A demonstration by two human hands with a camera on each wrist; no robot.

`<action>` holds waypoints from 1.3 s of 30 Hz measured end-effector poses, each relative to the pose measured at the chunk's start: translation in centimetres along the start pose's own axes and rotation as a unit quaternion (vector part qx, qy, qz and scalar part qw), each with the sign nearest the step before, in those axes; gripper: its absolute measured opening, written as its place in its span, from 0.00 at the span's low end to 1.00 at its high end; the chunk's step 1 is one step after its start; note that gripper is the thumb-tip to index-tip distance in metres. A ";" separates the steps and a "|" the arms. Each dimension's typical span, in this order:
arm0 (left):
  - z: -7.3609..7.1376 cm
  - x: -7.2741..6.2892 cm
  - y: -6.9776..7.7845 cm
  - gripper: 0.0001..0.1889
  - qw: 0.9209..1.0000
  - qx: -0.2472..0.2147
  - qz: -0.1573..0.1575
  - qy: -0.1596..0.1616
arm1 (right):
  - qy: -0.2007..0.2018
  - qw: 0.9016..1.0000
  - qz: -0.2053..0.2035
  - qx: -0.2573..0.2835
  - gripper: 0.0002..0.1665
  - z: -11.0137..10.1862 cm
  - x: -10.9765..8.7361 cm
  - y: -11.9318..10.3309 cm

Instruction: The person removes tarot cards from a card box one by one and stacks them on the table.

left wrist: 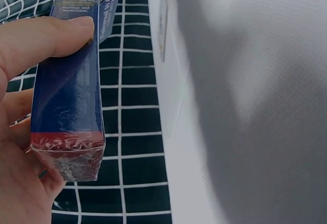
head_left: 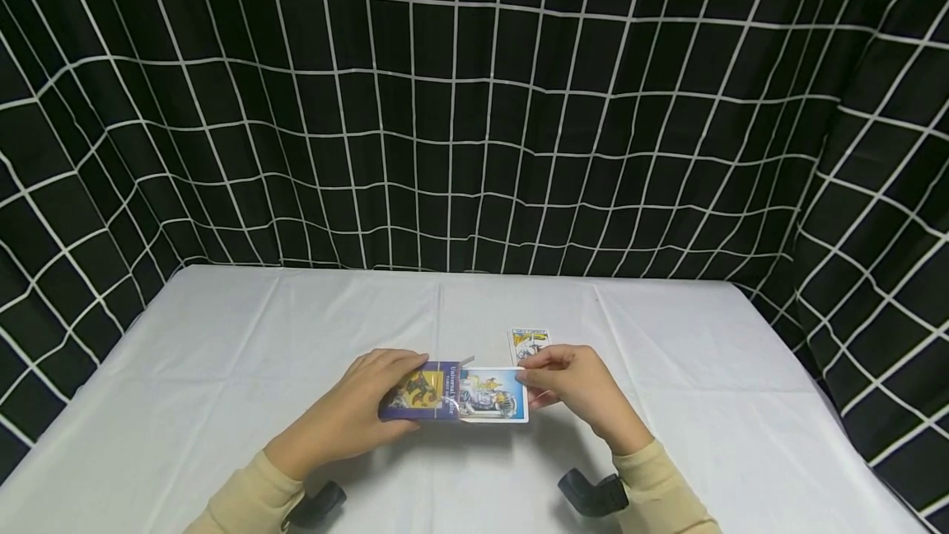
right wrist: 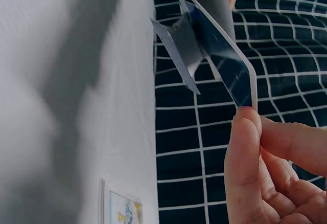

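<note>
In the head view, my left hand (head_left: 363, 402) grips a blue tarot card box (head_left: 418, 392) with a yellow picture, thumb on its near side and fingers on the far side. From the box's right end sticks a tarot card (head_left: 489, 395) with a blue picture and white border. My right hand (head_left: 578, 386) pinches that card's outer end between thumb and fingers. The right wrist view shows the card (right wrist: 230, 70) edge-on, beside the box's raised end flap (right wrist: 176, 55). Clear wrap covers the box's closed end (left wrist: 71, 157) in the left wrist view.
Another tarot card or thin stack (head_left: 529, 342) lies on the white tablecloth (head_left: 296, 320) just beyond my right hand. A black curtain with white grid lines (head_left: 474, 105) surrounds the table's back and sides. Dark devices (head_left: 593, 493) sit at both wrists.
</note>
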State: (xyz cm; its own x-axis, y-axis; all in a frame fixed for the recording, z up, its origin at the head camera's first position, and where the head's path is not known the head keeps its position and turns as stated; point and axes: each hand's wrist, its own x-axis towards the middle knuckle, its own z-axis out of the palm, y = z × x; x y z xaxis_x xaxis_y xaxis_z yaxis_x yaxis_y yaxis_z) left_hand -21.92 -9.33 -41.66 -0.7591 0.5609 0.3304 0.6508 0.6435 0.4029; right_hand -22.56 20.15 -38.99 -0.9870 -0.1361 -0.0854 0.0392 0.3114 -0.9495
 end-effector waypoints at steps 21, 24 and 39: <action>0.1 0.0 -0.2 0.39 1.000 -0.002 -0.004 0.004 | -0.015 1.000 -0.002 -0.022 0.16 -3.0 -0.5 -0.8; 0.1 0.0 -0.1 0.39 1.000 -0.004 -0.005 0.002 | -0.017 1.000 -0.004 -0.020 0.17 -3.4 -0.6 -0.9; 0.0 0.0 -0.1 0.39 1.000 0.002 0.000 0.010 | -0.031 0.999 0.004 -0.011 0.18 -4.8 -0.9 -1.1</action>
State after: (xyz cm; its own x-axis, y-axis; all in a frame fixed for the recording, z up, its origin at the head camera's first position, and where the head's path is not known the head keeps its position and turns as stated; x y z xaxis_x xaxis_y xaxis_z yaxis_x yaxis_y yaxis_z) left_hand -21.94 -9.40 -41.66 -0.7590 0.5509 0.3471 0.6511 0.6451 0.3999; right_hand -22.47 24.45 -36.37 -0.9752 -0.1908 -0.1118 0.0430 0.3323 -0.9422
